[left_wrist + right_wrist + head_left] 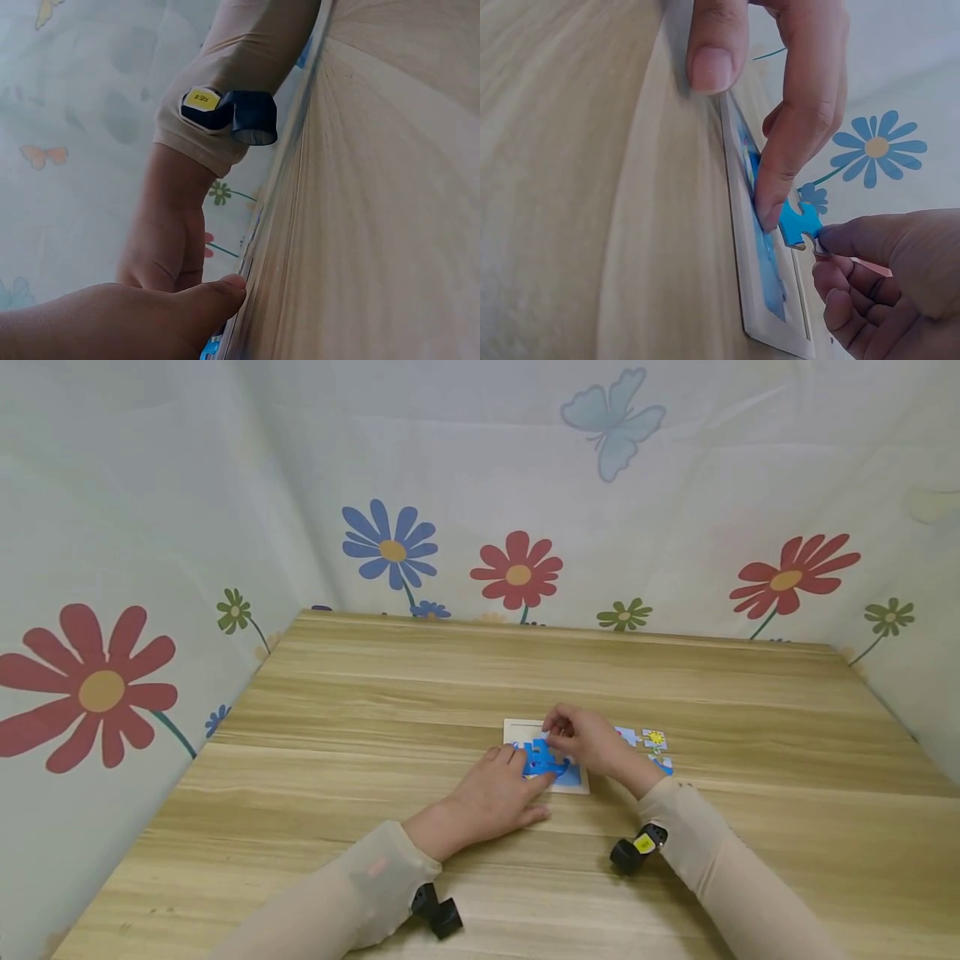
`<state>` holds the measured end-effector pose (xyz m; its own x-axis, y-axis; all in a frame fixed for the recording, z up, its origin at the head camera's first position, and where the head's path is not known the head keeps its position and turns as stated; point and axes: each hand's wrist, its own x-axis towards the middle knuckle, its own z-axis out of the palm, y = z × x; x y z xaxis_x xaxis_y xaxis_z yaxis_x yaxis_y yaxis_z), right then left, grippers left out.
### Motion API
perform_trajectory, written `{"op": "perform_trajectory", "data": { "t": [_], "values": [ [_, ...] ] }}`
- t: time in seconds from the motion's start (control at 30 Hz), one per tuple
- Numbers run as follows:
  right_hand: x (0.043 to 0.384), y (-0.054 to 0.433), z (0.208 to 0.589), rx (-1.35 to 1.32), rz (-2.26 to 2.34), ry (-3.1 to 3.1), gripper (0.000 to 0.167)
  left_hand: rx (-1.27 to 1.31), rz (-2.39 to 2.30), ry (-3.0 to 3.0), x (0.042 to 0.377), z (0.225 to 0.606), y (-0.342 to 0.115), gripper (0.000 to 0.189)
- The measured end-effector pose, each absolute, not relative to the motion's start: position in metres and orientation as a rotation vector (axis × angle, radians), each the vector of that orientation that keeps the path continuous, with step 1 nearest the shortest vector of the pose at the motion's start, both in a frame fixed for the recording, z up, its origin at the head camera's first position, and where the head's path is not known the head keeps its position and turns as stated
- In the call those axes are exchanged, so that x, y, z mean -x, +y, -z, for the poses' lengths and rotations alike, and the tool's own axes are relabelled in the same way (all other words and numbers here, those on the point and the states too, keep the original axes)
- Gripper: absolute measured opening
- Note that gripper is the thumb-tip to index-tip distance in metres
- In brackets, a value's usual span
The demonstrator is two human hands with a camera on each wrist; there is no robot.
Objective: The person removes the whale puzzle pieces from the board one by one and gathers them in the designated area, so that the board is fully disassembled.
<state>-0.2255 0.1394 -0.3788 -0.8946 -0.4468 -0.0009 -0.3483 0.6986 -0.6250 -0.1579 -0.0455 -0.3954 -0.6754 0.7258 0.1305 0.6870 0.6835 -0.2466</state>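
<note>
In the head view, the left hand [495,789] lies with fingers extended, thumb apart from them, fingertips on the left part of the tray [573,789] and its blue pieces [536,756]; the right hand [592,743] has its fingertips close together over the tray, loose pieces [655,739] lying right of them on the surface [390,693]. From the left wrist, the left thumb is extended; the right fingertips are hidden. From the right wrist, the right thumb and fingers pinch a blue piece [801,225], just beside the left index fingertip.
</note>
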Motion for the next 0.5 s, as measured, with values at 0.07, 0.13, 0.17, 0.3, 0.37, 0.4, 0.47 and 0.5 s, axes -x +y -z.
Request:
{"op": "perform_trajectory", "data": {
  "t": [0.07, 0.13, 0.17, 0.3, 0.37, 0.4, 0.47, 0.5],
  "values": [
    [0.226, 0.141, 0.378, 0.647, 0.976, 2.754, 0.006, 1.140, -0.253, -2.681, 0.158, 0.395, -0.045, 0.049],
    [0.225, 0.142, 0.376, 0.668, 0.977, 2.758, 0.007, 1.140, -0.251, -2.682, 0.157, 0.394, -0.045, 0.049],
    [0.225, 0.143, 0.375, 0.677, 0.986, 2.754, 0.007, 1.140, -0.250, -2.684, 0.157, 0.394, -0.044, 0.049],
    [0.224, 0.148, 0.369, 0.662, 1.023, 2.736, 0.008, 1.144, -0.238, -2.704, 0.157, 0.393, -0.043, 0.049],
    [0.224, 0.151, 0.365, 0.647, 1.053, 2.723, 0.009, 1.144, -0.231, -2.719, 0.157, 0.393, -0.043, 0.049],
    [0.223, 0.153, 0.363, 0.636, 1.065, 2.721, 0.009, 1.143, -0.230, -2.725, 0.157, 0.392, -0.043, 0.050],
    [0.224, 0.156, 0.360, 0.639, 1.091, 2.718, 0.009, 1.142, -0.230, -2.731, 0.157, 0.392, -0.044, 0.050],
    [0.224, 0.158, 0.358, 0.641, 1.103, 2.717, 0.009, 1.141, -0.231, -2.731, 0.157, 0.392, -0.044, 0.050]
  ]
}}
